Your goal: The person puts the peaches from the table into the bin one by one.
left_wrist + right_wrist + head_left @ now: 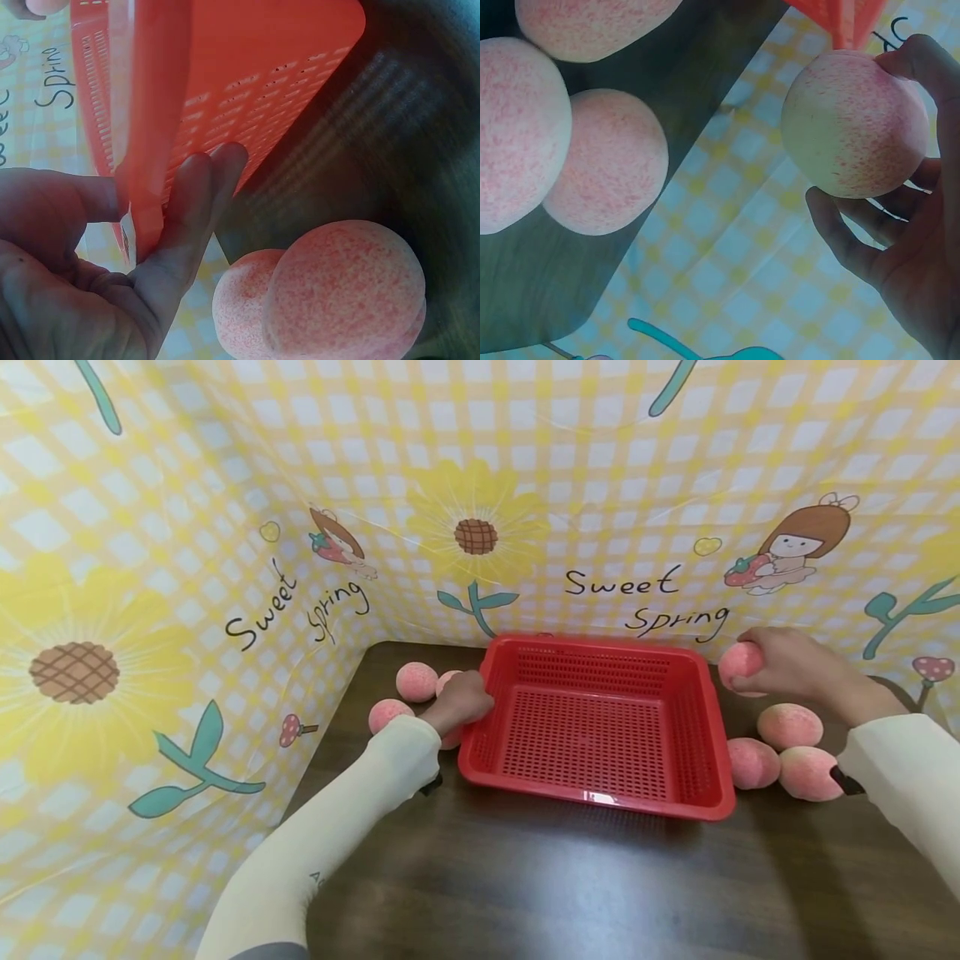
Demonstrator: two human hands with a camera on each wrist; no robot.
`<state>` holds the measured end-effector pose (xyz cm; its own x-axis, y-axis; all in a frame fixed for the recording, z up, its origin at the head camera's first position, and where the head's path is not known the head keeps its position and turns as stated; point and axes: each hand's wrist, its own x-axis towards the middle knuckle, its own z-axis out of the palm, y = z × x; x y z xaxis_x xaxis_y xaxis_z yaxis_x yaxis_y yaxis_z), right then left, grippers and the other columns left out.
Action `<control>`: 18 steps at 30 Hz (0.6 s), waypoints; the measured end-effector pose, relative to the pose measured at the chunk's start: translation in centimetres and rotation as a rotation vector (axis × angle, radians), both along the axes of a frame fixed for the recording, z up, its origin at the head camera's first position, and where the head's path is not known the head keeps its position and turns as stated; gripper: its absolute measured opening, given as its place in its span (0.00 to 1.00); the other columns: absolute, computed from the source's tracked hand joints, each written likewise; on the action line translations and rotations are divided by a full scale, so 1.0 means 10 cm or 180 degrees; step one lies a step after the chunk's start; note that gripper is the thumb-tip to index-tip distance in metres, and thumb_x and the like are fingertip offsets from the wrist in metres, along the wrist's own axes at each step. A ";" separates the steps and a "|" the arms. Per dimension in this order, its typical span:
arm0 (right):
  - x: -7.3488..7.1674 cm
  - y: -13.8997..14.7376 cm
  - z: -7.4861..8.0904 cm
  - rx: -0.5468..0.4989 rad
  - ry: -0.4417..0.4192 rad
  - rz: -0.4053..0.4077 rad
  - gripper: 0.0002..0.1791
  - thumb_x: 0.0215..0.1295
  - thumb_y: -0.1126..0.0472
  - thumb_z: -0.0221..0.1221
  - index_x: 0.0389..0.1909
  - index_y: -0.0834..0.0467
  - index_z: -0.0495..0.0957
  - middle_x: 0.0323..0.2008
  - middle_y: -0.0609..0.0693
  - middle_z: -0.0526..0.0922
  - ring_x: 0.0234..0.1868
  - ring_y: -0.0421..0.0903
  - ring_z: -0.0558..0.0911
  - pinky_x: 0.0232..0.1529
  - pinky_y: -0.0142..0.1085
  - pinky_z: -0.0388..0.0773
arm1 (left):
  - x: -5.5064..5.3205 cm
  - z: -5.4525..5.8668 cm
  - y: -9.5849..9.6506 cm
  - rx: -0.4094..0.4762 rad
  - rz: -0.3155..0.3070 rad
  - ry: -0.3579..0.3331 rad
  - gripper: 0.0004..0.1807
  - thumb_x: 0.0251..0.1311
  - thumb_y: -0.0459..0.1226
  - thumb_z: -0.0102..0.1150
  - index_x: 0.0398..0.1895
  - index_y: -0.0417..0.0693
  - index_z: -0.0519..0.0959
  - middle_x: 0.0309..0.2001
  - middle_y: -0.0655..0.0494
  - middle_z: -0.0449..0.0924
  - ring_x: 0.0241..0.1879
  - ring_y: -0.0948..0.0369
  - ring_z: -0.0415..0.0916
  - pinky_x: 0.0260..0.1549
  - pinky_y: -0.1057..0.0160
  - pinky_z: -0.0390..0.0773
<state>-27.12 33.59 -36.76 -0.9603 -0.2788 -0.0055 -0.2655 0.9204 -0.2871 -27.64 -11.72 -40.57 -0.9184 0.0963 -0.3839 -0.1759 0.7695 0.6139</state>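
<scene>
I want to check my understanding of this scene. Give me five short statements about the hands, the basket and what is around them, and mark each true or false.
1. The right hand holds a pink peach. True.
2. The left hand holds a peach too. False: it grips the rim of the red basket.
3. The basket is upside down. False: it stands on the dark table, open side up.
4. Other peaches lie on both sides of the basket. True.
5. The cloth is plain. False: it is patterned.

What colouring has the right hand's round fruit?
Round fruit: pale with pink speckles; clearest in right wrist view.
</scene>
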 end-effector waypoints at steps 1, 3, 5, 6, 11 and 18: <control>0.01 -0.02 0.01 0.0009 0.0050 0.0016 0.26 0.57 0.47 0.71 0.49 0.60 0.80 0.40 0.54 0.86 0.40 0.51 0.81 0.38 0.45 0.76 | 0.00 0.00 0.00 -0.0012 -0.0001 -0.0005 0.06 0.61 0.25 0.53 0.38 0.39 0.78 0.37 0.44 0.83 0.30 0.54 0.86 0.29 0.61 0.86; 0.03 -0.05 0.04 0.0015 0.0102 0.0017 0.24 0.57 0.47 0.70 0.48 0.59 0.80 0.39 0.52 0.86 0.39 0.50 0.81 0.38 0.44 0.76 | 0.00 0.01 0.01 -0.0015 0.0009 -0.0021 0.05 0.61 0.25 0.53 0.37 0.39 0.78 0.37 0.44 0.83 0.30 0.55 0.86 0.28 0.61 0.86; 0.02 -0.06 0.05 0.0006 0.0094 0.0036 0.25 0.57 0.47 0.70 0.48 0.60 0.80 0.40 0.53 0.85 0.39 0.50 0.80 0.38 0.44 0.76 | 0.00 0.01 0.01 -0.0039 -0.0019 -0.0014 0.05 0.62 0.26 0.53 0.37 0.39 0.78 0.36 0.44 0.83 0.30 0.55 0.86 0.29 0.61 0.85; 0.03 -0.07 0.06 0.0003 0.0100 0.0020 0.25 0.57 0.46 0.70 0.48 0.59 0.80 0.40 0.53 0.85 0.39 0.50 0.80 0.38 0.44 0.76 | 0.00 0.01 0.01 -0.0015 -0.0017 -0.0022 0.05 0.62 0.25 0.53 0.37 0.39 0.78 0.37 0.44 0.83 0.30 0.55 0.86 0.29 0.61 0.86; 0.00 -0.12 0.07 -0.0055 0.0082 -0.0055 0.30 0.57 0.43 0.72 0.52 0.60 0.79 0.45 0.58 0.86 0.42 0.53 0.81 0.41 0.49 0.77 | 0.00 0.02 0.03 0.0117 0.0027 -0.0094 0.08 0.61 0.24 0.52 0.40 0.37 0.80 0.38 0.42 0.85 0.31 0.54 0.87 0.29 0.60 0.86; -0.04 -0.18 0.13 -0.0045 0.0006 -0.0046 0.36 0.57 0.43 0.72 0.58 0.63 0.76 0.52 0.66 0.84 0.47 0.59 0.81 0.45 0.55 0.76 | 0.00 0.02 0.01 0.0069 0.0037 -0.0081 0.08 0.62 0.25 0.52 0.41 0.37 0.80 0.38 0.44 0.84 0.31 0.55 0.87 0.29 0.61 0.86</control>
